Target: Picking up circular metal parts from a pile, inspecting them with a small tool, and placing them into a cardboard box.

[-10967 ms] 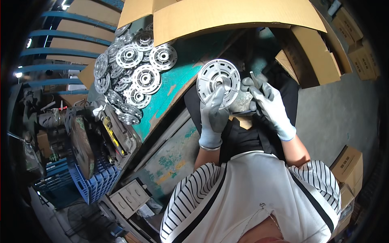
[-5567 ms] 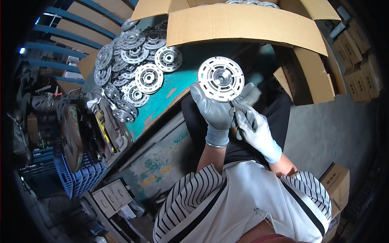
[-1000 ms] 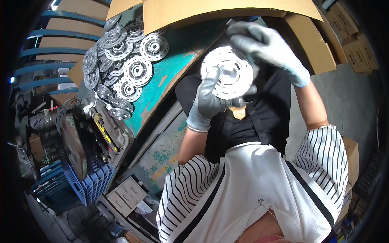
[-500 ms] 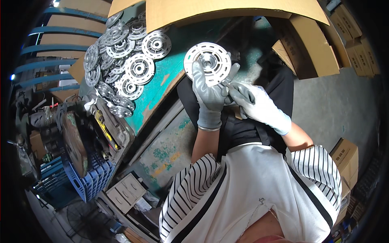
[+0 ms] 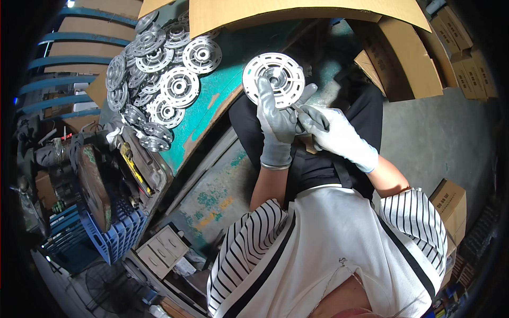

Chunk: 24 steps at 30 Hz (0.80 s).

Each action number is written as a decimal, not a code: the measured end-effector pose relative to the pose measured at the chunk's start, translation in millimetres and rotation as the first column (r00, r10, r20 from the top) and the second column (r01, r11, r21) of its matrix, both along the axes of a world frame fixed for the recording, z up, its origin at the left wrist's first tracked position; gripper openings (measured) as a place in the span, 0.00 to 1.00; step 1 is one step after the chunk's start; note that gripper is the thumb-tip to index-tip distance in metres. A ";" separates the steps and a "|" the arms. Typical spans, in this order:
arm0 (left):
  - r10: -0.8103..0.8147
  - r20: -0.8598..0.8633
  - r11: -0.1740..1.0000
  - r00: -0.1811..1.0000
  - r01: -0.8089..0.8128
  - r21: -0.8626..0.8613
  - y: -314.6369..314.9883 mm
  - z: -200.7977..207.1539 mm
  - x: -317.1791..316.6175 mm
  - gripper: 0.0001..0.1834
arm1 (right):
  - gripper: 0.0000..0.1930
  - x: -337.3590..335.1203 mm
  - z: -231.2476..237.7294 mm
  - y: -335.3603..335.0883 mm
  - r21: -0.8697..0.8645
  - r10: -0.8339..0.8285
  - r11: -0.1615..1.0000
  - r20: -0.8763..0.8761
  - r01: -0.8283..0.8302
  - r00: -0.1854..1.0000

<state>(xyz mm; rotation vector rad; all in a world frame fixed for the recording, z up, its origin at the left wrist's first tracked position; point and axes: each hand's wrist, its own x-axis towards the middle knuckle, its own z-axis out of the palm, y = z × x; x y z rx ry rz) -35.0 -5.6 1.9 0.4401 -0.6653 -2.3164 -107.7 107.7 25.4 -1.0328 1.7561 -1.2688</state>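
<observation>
My left hand point(image 5: 278, 126), in a grey-palmed work glove, holds a round silver metal flange disc point(image 5: 283, 79) by its lower part, above my lap. The disc has a ring of slots and a hub with a hole in the middle. Against its lower edge is my right hand point(image 5: 334, 131), gloved alike. Its fingers are closed in a pinch, apparently round a thin, dark piece mostly hidden by the gloves. Further left, a heap of similar metal discs point(image 5: 180, 87) lies on the green worktable point(image 5: 183, 139).
A large open cardboard box point(image 5: 318, 13) spans the far side, with more cartons point(image 5: 450, 206) at the right. Left of the table stand worn machine parts point(image 5: 94, 183), a yellow-handled tool point(image 5: 135, 168) and a blue plastic crate point(image 5: 123, 233). A small drawer unit point(image 5: 161, 252) sits lower left.
The disc has turned slightly and shifted a little up and right with my left hand. My right hand stays at its lower edge. The whole view has moved slightly.
</observation>
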 end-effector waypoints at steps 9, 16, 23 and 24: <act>0.050 0.040 0.998 0.998 -0.049 -0.040 5.4 -1.1 1.3 0.31 | 0.17 1.6 -5.7 6.4 0.180 0.021 0.984 -0.139 0.005 0.990; -0.083 0.151 0.981 0.985 0.107 -0.162 0.9 -7.6 9.3 0.28 | 0.13 14.4 -23.1 5.9 -0.117 -0.192 0.979 -0.220 0.170 0.956; 0.438 0.259 0.537 0.861 -0.019 -0.844 2.7 -16.7 10.0 0.19 | 0.14 6.2 -9.8 10.6 0.082 -0.019 0.995 -0.395 0.056 0.919; 0.613 0.129 0.167 0.779 0.031 -0.985 2.0 -22.2 11.3 0.18 | 0.12 6.3 -8.8 11.3 0.014 -0.048 0.998 -0.481 0.063 0.875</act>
